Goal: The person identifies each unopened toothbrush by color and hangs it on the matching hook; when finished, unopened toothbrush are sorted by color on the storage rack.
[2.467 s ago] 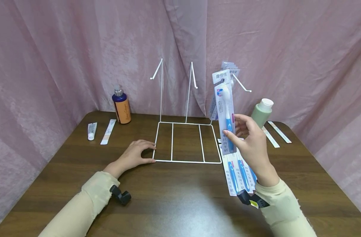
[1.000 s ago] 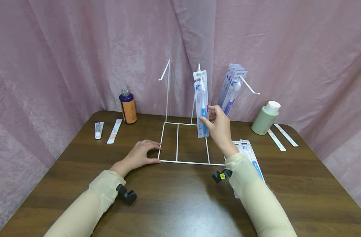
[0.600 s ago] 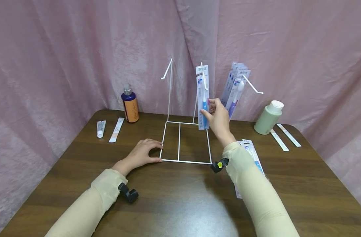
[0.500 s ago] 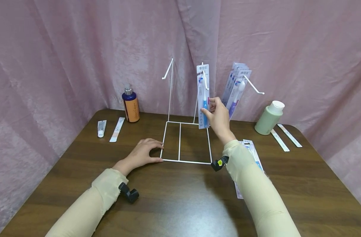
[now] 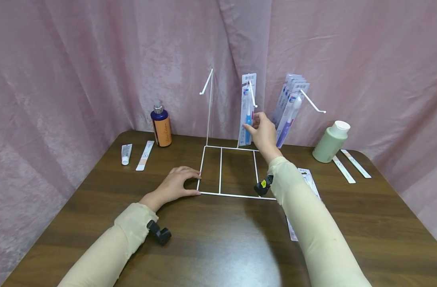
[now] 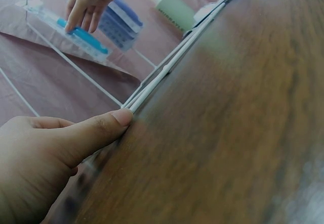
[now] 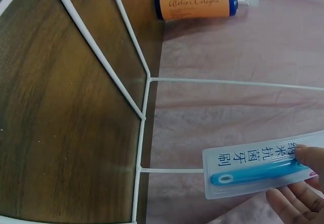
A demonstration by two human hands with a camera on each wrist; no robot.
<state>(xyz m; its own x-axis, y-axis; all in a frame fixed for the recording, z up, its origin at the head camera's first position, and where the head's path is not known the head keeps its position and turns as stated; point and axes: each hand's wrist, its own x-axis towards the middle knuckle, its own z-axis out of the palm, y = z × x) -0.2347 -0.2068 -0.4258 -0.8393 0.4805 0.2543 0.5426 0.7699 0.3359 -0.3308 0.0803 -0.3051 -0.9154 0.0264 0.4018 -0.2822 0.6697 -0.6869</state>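
Note:
My right hand [image 5: 264, 132] pinches the lower part of a packaged blue toothbrush [image 5: 245, 109] between thumb and fingers. The pack's top card sits on the middle hook [image 5: 252, 97] of a white wire rack [image 5: 238, 195], and the hook's tip points out in front of it. In the right wrist view the blue handle [image 7: 253, 173] shows through the clear blister. My left hand [image 5: 173, 184] rests at the rack's front left corner, its thumb [image 6: 96, 134] straight against the wire and its fingers touching the side rail.
Several toothbrush packs [image 5: 287, 119] hang on the right hook; the left hook [image 5: 206, 82] is bare. More packs [image 5: 309, 180] lie partly under the right forearm. A green bottle [image 5: 329, 144], an orange-labelled bottle [image 5: 162, 129], a small tube [image 5: 126, 154] and thin sachets [image 5: 145, 155] flank the rack.
My right hand has carried the toothbrush pack left from above the table packs, onto the middle hook, then back along it. The left hand stays at the rack corner; the head view has shifted slightly.

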